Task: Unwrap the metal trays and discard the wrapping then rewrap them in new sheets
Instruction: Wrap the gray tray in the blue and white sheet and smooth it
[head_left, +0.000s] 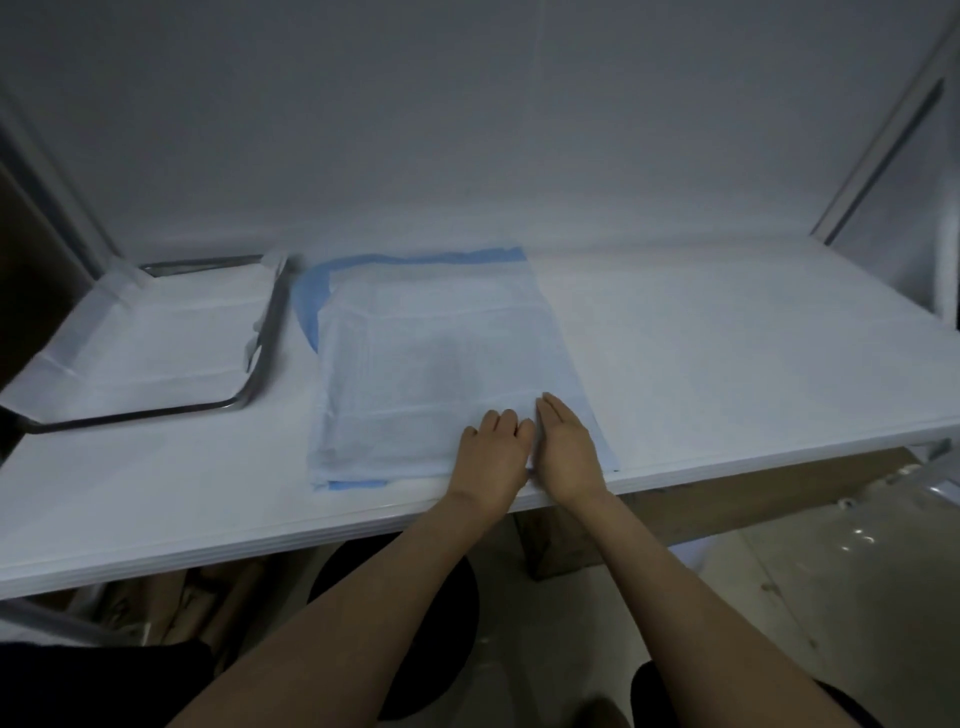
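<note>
A flat bundle wrapped in pale blue-white sheet (441, 364) lies in the middle of the white table (727, 338), with a darker blue sheet (311, 301) showing at its far-left and near edges. My left hand (491, 452) rests on the bundle's near right corner with its fingers curled onto the wrap. My right hand (569, 447) lies flat beside it, palm down on the wrap's right edge. At the left, a metal tray (260, 364) holds folded white sheet (156, 338).
The table's front edge (311, 535) runs just under my wrists. A wall stands behind the table. A metal frame post (883, 150) rises at the right. Cardboard and a dark round stool (415, 597) sit under the table.
</note>
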